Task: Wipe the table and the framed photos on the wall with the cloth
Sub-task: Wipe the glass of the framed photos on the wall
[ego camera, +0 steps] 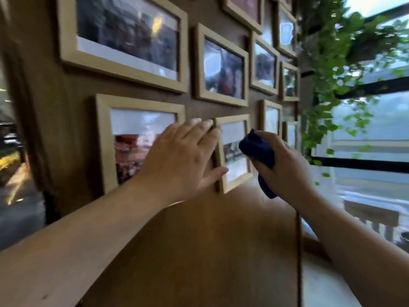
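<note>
Several light wooden framed photos hang on a brown wall. My left hand (pixel 183 160) lies flat with fingers spread on the left edge of a small framed photo (pixel 234 151) in the lower row, steadying it. My right hand (pixel 285 171) is shut on a dark blue cloth (pixel 259 151), bunched up and pressed against the right side of that photo's glass. A tail of the cloth hangs below my fist. A larger framed photo (pixel 132 142) sits just to the left, partly behind my left hand.
More framed photos (pixel 223 67) fill the rows above and to the right. Green trailing plants (pixel 327 85) hang at the wall's right end beside a black-framed window (pixel 371 129). A pale ledge (pixel 321 284) runs below on the right.
</note>
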A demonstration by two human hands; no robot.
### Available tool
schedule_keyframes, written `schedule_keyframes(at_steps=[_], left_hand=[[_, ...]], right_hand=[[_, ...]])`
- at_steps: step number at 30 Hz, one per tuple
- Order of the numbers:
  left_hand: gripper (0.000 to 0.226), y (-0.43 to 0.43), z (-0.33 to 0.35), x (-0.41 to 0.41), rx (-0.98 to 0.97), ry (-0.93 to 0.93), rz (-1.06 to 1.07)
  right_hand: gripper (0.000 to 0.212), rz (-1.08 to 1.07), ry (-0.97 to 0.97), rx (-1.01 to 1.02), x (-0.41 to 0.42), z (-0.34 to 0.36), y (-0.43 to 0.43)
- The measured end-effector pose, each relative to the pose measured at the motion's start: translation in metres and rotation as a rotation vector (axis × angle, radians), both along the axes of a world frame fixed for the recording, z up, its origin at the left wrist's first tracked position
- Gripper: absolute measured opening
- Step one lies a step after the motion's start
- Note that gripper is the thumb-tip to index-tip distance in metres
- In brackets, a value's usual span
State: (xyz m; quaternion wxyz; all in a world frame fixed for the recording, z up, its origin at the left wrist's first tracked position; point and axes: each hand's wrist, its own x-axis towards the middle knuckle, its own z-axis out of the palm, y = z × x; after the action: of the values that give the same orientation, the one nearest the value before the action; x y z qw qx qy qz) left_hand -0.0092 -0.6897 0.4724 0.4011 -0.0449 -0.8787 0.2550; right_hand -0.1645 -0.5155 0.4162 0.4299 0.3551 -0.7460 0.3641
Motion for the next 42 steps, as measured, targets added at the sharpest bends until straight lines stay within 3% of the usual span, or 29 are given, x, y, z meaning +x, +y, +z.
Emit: schedule_keyframes(at_steps=[7, 14, 22, 25, 30, 37, 42], left_hand=[[0.077, -0.057, 0.025, 0.059, 0.024, 0.107, 0.371], [0.091, -0.096, 0.029, 0.076, -0.020, 0.094, 0.603], [0.105, -0.116, 0.027, 0.077, -0.107, 0.108, 0.579], [0.104, -0.119, 0.026, 0.077, -0.130, 0.111, 0.548], [0.103, -0.125, 0.026, 0.078, -0.161, 0.112, 0.536], [0.101, -0.127, 0.025, 0.077, -0.204, 0.139, 0.513], [0.104, -0.129, 0.026, 0.077, -0.234, 0.143, 0.515]], right_hand=[[0.052, 0.258, 0.101, 0.034, 0.006, 0.027, -0.066], [0.054, 0.331, 0.198, 0.103, 0.026, 0.050, -0.133], [0.043, 0.418, 0.339, 0.023, 0.084, 0.062, -0.191], [0.038, 0.345, 0.334, 0.046, 0.071, 0.057, -0.191], [0.037, 0.132, 0.152, 0.011, 0.027, 0.051, -0.165], [0.039, 0.336, 0.390, 0.115, 0.071, 0.044, -0.190], [0.039, 0.164, 0.287, 0.095, 0.035, 0.025, -0.168]])
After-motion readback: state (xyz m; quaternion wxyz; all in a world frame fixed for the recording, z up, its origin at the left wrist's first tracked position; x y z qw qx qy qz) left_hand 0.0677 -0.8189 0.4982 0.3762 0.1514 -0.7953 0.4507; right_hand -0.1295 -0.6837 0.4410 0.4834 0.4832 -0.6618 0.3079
